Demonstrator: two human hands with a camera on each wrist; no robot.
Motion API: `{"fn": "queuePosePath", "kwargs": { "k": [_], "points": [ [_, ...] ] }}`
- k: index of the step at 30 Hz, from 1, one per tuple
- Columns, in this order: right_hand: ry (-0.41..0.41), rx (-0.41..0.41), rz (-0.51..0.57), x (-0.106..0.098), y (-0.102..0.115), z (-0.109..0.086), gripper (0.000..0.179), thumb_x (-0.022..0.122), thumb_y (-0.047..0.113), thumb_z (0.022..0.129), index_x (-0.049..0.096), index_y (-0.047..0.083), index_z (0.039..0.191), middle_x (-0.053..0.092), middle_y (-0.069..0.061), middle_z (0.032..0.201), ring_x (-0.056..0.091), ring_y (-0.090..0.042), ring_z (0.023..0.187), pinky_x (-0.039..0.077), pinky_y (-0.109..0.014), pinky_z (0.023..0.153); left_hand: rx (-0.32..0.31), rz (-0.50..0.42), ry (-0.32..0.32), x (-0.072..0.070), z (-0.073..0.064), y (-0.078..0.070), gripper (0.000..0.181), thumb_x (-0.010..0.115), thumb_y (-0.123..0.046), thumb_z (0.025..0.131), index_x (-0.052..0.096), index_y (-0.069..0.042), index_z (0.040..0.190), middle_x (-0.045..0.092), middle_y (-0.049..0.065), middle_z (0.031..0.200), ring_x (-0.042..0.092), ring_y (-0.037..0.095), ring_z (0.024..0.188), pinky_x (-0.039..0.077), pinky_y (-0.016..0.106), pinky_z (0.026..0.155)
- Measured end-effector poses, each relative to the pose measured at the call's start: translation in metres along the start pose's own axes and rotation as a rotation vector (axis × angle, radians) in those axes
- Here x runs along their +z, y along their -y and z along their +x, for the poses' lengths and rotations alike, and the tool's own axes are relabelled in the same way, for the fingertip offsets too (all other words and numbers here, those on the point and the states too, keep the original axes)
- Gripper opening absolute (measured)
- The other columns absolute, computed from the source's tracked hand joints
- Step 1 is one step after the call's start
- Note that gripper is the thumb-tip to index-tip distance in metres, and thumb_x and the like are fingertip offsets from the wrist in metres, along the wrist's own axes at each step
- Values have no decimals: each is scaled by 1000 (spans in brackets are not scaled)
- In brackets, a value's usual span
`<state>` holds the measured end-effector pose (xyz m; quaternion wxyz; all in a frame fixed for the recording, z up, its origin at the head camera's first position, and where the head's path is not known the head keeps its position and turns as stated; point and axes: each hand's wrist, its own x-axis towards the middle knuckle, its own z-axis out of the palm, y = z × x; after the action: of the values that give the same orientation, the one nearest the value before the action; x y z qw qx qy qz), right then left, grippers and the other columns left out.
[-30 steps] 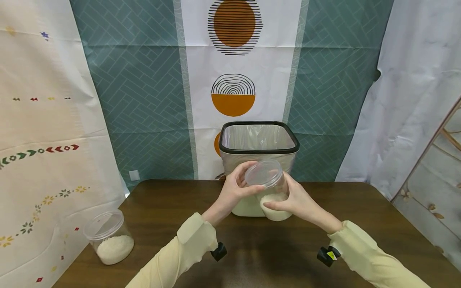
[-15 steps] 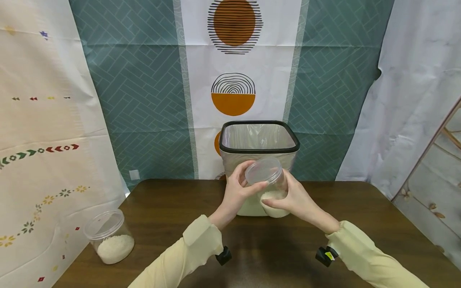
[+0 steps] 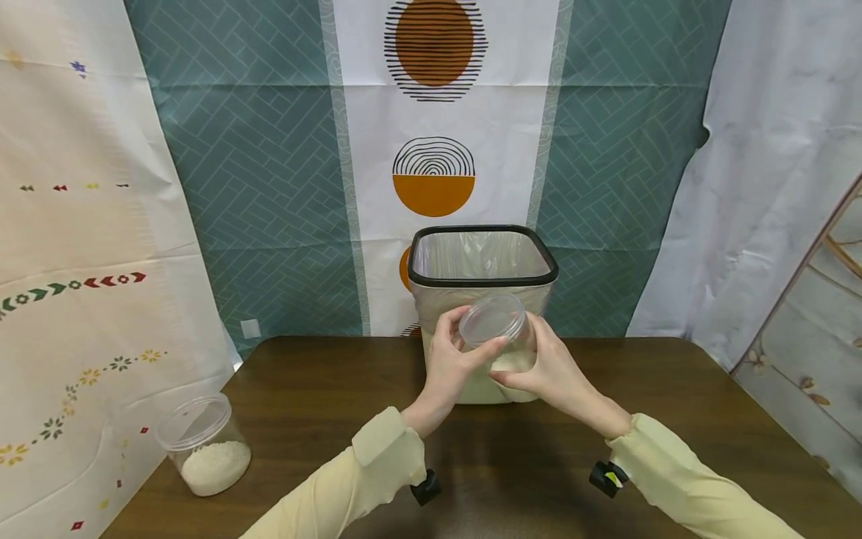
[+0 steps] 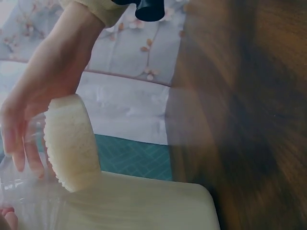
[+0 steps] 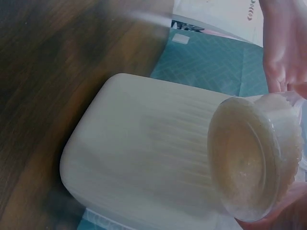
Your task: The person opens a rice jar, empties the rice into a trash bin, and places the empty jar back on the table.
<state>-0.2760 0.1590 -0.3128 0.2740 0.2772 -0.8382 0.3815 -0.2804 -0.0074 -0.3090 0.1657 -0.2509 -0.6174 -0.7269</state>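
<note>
In the head view both hands hold a clear plastic jar [image 3: 513, 361] in the air in front of the bin. My left hand [image 3: 444, 370] grips its round screw lid [image 3: 494, 318], thumb on the near side and fingers at the far left. Wrapped round the jar's body from the right is my right hand [image 3: 559, 370]. The jar leans, lid toward the upper left. White rice-like grains [image 4: 72, 143] fill its lower part in the left wrist view. From the right wrist, the jar's round bottom [image 5: 242, 163] shows clear above the table.
A cream bin [image 3: 483, 283] with a black rim and clear liner stands behind the hands. A second lidded jar [image 3: 205, 449], partly filled with white grains, sits tilted at the left edge of the brown table [image 3: 323, 374]. Patterned cloths hang behind.
My left wrist and forearm have shifted right, and the left thumb has slid up and right along the lid. The jar has risen slightly with both hands.
</note>
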Motion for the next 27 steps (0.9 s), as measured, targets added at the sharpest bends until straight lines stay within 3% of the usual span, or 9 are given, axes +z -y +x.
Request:
{"fn": "queuePosePath", "kwargs": {
  "k": [3, 7, 14, 21, 24, 27],
  "points": [
    [3, -13, -15, -1, -1, 0, 86, 86, 21, 58, 39, -3, 126, 48, -13, 115, 49, -25, 98, 44, -43, 77, -17, -3, 11, 0, -1, -1, 63, 77, -12, 71, 41, 0, 122, 48, 7, 116, 46, 18, 104, 33, 32, 93],
    [30, -34, -12, -5, -1, 1, 87, 86, 20, 57, 39, -3, 126, 48, -12, 115, 48, -23, 98, 44, -42, 77, -17, -9, 84, -5, -5, -3, 69, 77, -20, 72, 37, 0, 125, 43, 9, 120, 43, 20, 109, 29, 33, 96],
    [147, -21, 115, -23, 0, 7, 84, 84, 18, 62, 37, 3, 130, 47, -8, 117, 48, -21, 103, 41, -42, 84, -28, -70, 212, -22, 0, -10, 86, 77, -30, 72, 26, 1, 135, 34, 14, 129, 34, 22, 118, 29, 28, 97],
    [288, -28, 159, -35, -3, 13, 79, 83, 25, 64, 39, 11, 128, 50, 1, 114, 47, -17, 102, 39, -41, 82, 48, -84, 426, -33, 11, -10, 86, 76, -36, 71, 30, 0, 135, 37, 13, 132, 35, 23, 120, 29, 36, 98],
    [319, -30, 168, -36, -3, 14, 79, 83, 27, 64, 40, 11, 128, 50, 3, 114, 48, -15, 102, 40, -39, 82, 76, -83, 468, -33, 12, -9, 84, 76, -34, 72, 31, -1, 134, 40, 13, 130, 37, 23, 119, 30, 38, 97],
    [331, -34, 159, -37, -3, 14, 79, 83, 28, 64, 40, 11, 128, 50, 3, 114, 48, -15, 102, 39, -40, 83, 84, -76, 471, -33, 12, -8, 82, 75, -34, 73, 32, -1, 134, 41, 12, 130, 38, 23, 118, 31, 38, 96]
  ]
}}
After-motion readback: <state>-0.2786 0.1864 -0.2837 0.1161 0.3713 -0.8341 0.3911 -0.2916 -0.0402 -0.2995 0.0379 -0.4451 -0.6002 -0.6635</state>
